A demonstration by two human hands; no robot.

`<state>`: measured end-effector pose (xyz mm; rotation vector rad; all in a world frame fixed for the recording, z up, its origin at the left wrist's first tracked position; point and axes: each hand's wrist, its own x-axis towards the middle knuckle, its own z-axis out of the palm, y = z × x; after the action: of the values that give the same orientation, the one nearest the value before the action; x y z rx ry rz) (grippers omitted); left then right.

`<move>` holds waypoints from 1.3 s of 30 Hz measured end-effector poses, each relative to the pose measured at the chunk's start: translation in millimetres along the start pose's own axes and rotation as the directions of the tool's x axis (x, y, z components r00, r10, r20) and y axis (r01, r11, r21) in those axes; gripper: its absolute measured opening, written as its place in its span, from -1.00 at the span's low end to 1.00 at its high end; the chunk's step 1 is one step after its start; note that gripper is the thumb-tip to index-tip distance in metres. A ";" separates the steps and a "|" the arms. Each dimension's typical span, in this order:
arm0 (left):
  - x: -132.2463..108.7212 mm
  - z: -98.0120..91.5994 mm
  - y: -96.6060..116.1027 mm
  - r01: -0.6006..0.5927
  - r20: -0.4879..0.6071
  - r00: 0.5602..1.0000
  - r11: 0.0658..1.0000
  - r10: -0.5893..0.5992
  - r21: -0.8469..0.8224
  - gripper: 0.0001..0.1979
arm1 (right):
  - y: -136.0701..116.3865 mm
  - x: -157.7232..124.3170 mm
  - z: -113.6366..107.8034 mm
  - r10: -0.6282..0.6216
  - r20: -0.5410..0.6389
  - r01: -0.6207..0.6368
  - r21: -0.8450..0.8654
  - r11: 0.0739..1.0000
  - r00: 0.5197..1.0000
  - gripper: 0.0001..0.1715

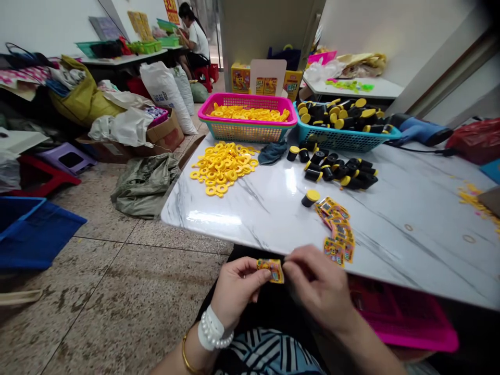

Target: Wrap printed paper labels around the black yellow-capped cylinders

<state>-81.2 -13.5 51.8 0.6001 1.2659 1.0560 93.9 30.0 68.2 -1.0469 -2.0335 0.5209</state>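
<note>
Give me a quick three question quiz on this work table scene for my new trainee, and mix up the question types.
1. True or false: the left hand and the right hand both pinch one printed label.
2. The pink basket holds: A scissors, B yellow rings, C bottles.
3. Fill in: the loose black tubes on the table have ___ caps.
Key: 1 true; 2 B; 3 yellow.
</note>
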 end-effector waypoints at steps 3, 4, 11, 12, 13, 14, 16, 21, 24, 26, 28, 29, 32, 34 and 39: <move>5.0 -4.0 7.0 0.096 0.016 0.995 0.986 -0.094 -0.137 -0.62 | 30.0 48.8 -26.3 -0.044 -0.088 0.012 -0.331 0.943 0.995 -0.66; 6.4 -3.9 9.9 0.127 0.030 0.992 0.977 -0.124 -0.172 -0.59 | 42.5 65.5 -32.2 -0.021 -0.067 -0.009 -0.423 0.906 0.998 -0.58; 10.1 5.7 21.5 0.146 0.142 0.985 0.927 -0.102 -0.345 -0.67 | 57.9 98.3 -45.1 0.113 0.116 -0.074 -0.295 0.953 0.987 -0.65; 10.7 6.4 21.5 0.150 0.150 0.983 0.924 -0.102 -0.351 -0.67 | 47.3 87.5 -45.4 0.135 0.100 -0.121 -0.137 0.983 0.986 -0.62; 11.5 6.9 21.2 0.160 0.159 0.981 0.921 -0.110 -0.354 -0.68 | 36.1 74.5 -45.4 0.174 0.107 -0.180 0.046 0.983 0.979 -0.59; 12.5 7.3 20.8 0.176 0.170 0.978 0.917 -0.122 -0.359 -0.70 | 25.5 60.2 -44.9 0.225 0.128 -0.249 0.224 0.942 0.966 -0.58; 15.0 8.2 20.1 0.222 0.207 0.966 0.900 -0.152 -0.376 -0.72 | 9.0 32.8 -41.6 0.337 0.141 -0.362 0.472 0.804 0.931 -0.61; 19.0 13.5 20.6 0.282 0.266 0.947 0.856 -0.178 -0.433 -0.72 | -3.7 -2.1 -27.1 0.487 0.100 -0.425 0.658 0.622 0.868 -0.63; 19.4 15.8 19.7 0.288 0.272 0.946 0.848 -0.178 -0.446 -0.73 | -4.6 -4.9 -24.2 0.477 0.100 -0.422 0.644 0.639 0.873 -0.66; 19.7 16.3 17.7 0.305 0.291 0.939 0.839 -0.184 -0.451 -0.71 | -4.9 -6.4 -24.8 0.453 0.090 -0.407 0.616 0.675 0.887 -0.68; 20.0 16.8 15.2 0.317 0.311 0.932 0.831 -0.185 -0.457 -0.70 | -3.9 -9.2 -26.0 0.428 0.077 -0.395 0.557 0.731 0.901 -0.67; 20.0 17.2 14.0 0.318 0.318 0.931 0.830 -0.181 -0.458 -0.70 | -2.9 -11.0 -26.5 0.414 0.075 -0.391 0.509 0.766 0.907 -0.66; 19.5 19.2 10.7 0.297 0.311 0.936 0.842 -0.164 -0.450 -0.72 | 1.3 -15.7 -26.3 0.365 0.064 -0.363 0.345 0.865 0.929 -0.63; 19.0 20.2 8.8 0.275 0.294 0.943 0.859 -0.154 -0.432 -0.73 | 3.6 -17.3 -24.5 0.334 0.091 -0.345 0.311 0.885 0.938 -0.64; 16.0 20.8 4.0 0.220 0.261 0.958 0.889 -0.119 -0.402 -0.67 | 4.5 -21.4 -14.1 0.298 0.115 -0.319 0.343 0.883 0.948 -0.62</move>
<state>-63.3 6.0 52.8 0.2565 0.8287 1.0405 115.0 15.2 64.4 -1.1410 -1.7350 1.0588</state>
